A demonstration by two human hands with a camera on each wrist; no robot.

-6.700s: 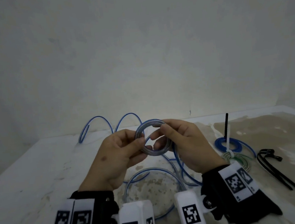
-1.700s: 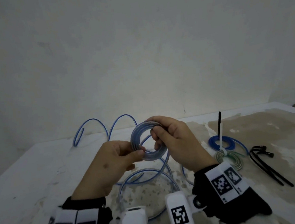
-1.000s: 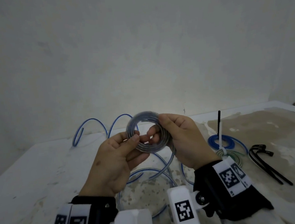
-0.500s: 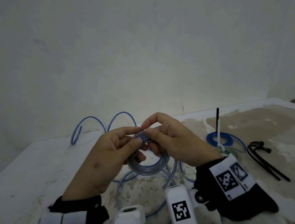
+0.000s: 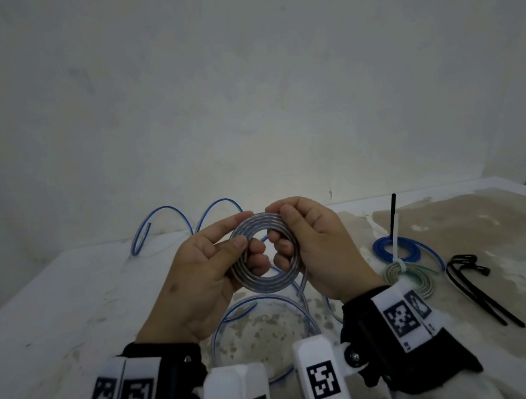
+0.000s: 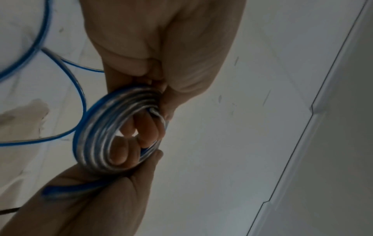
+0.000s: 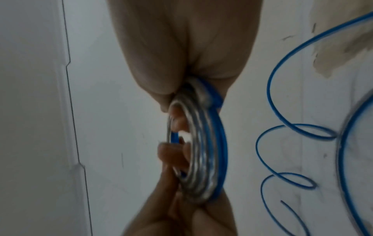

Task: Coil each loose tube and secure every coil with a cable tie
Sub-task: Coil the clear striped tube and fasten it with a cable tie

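Both hands hold a small coil of clear tube with a blue stripe (image 5: 264,285) upright above the table, its opening facing me. My left hand (image 5: 240,233) pinches the coil's left side, thumb in front and fingers behind. My right hand (image 5: 285,229) grips the right side, fingers curled through the ring. The wrist views show the same coil (image 6: 90,135) (image 7: 201,159) wound in several turns between both hands. The rest of the tube (image 5: 260,327) trails down from the coil to loose loops on the table.
Two tied coils lie at right, a blue one (image 5: 387,249) and a greenish one (image 5: 422,285), with a white tie (image 5: 394,245) and a black tie tail (image 5: 394,213) standing up. Loose black cable ties (image 5: 473,289) lie further right. Blue tube loops (image 5: 174,213) arch by the wall.
The coil has gone from lying low and flat under both hands to upright and a little higher. Both hands kept hold and shifted their grip around the ring.
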